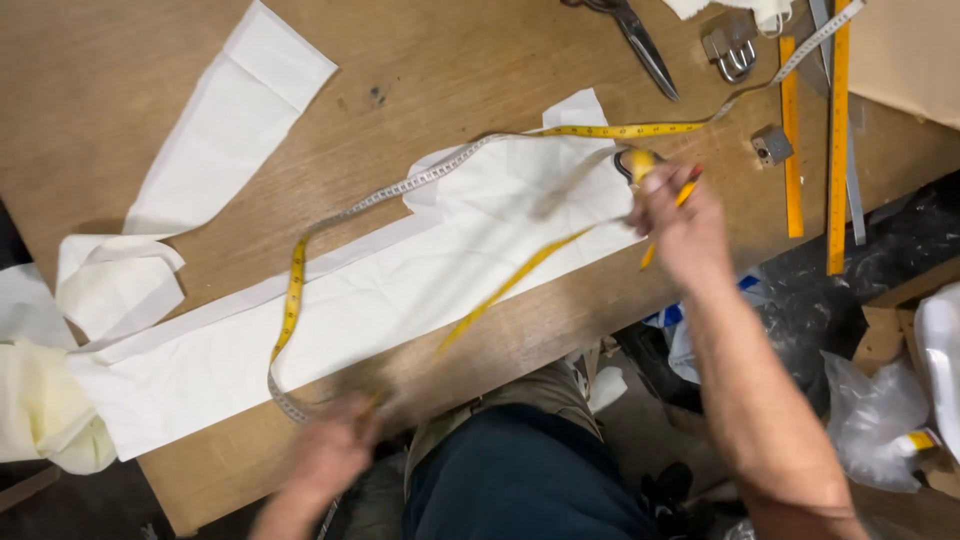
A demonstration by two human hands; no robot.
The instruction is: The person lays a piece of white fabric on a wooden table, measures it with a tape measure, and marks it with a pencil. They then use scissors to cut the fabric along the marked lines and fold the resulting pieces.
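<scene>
Right hand (680, 215) pinches a pencil (672, 215) and the tape (400, 188) over white cloth (370, 300) — left hand (335, 450), blurred, grip unclear, at the tape's near loop on the desk (100, 80).

We see white cloth (400, 290) on a brown wooden table (120, 70) — a yellow measuring tape (292, 300) (paler grey-white on its other face), orange-yellow rulers (838, 130), dark grey scissors (640, 40) and cream fabric (40, 405).

Wooden worktable (120, 80), dark cluttered floor (800, 290) beneath.
</scene>
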